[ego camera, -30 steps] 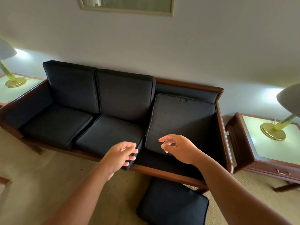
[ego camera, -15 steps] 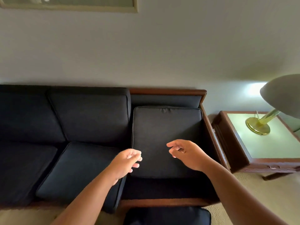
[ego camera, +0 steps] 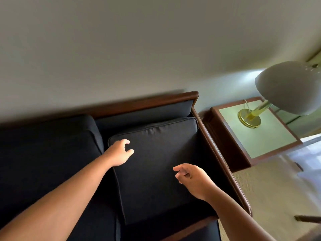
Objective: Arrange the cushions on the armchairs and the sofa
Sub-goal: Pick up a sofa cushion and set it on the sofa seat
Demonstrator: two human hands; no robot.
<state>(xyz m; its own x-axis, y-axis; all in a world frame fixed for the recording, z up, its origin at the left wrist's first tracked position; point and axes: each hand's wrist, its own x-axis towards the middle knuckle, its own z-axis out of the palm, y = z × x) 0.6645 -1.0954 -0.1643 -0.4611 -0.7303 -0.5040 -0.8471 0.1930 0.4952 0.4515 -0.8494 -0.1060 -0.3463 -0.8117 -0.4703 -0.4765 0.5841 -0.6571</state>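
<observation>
A dark wooden-framed sofa (ego camera: 218,153) fills the lower left. In its rightmost seat a black cushion (ego camera: 156,164) leans tilted against the bare backrest panel (ego camera: 147,110). My left hand (ego camera: 119,153) hovers at the cushion's upper left corner, fingers curled and apart, holding nothing. My right hand (ego camera: 192,179) is over the cushion's right half, fingers loosely spread, empty. Another black back cushion (ego camera: 52,141) stands upright to the left. A further black cushion (ego camera: 211,231) lies on the floor at the bottom edge, mostly cut off.
A wooden side table (ego camera: 257,136) with a pale green top stands right of the sofa arm. On it is a brass-based lamp (ego camera: 250,118) with a large grey shade (ego camera: 288,87). Beige carpet (ego camera: 271,197) lies at the lower right.
The view has moved closer and tilted right. Both hands have reached forward over the leaning cushion; my left hand has risen to its upper left corner. Nothing has been grasped.
</observation>
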